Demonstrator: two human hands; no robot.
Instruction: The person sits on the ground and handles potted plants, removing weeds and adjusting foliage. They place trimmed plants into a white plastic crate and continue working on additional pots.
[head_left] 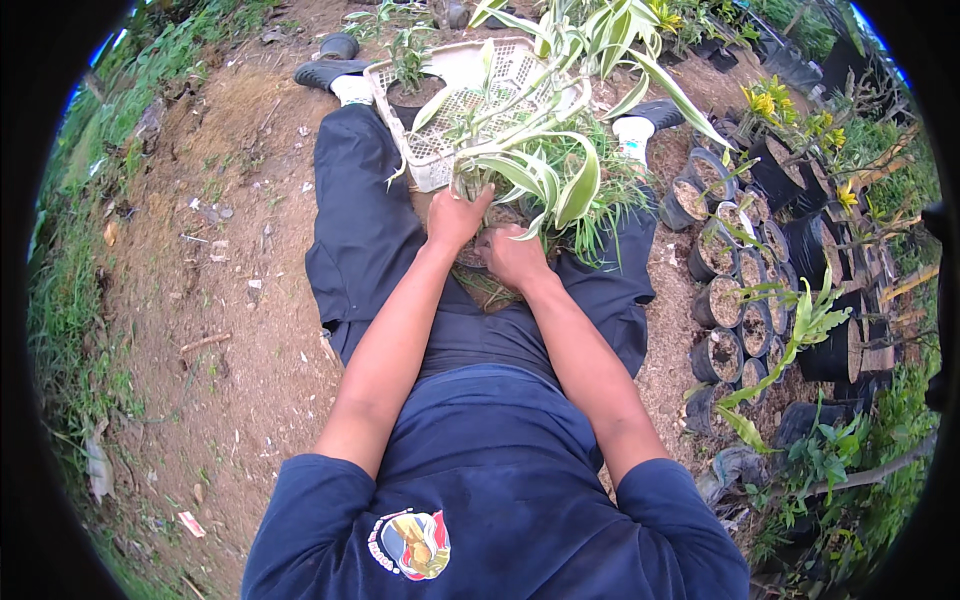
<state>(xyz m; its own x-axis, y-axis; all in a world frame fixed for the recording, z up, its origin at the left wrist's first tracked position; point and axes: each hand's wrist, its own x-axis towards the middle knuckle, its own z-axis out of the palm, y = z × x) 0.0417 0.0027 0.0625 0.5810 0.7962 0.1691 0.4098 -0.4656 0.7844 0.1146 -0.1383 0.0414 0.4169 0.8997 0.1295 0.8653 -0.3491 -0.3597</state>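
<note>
at twelve o'clock, left hand [459, 217] fingers clamp the striped plant [578, 193], which tugging could snap; right hand [514, 257] fingers, i cannot tell.

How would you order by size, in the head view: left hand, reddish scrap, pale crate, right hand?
1. Pale crate
2. Left hand and right hand: look alike, so unranked
3. Reddish scrap
</note>
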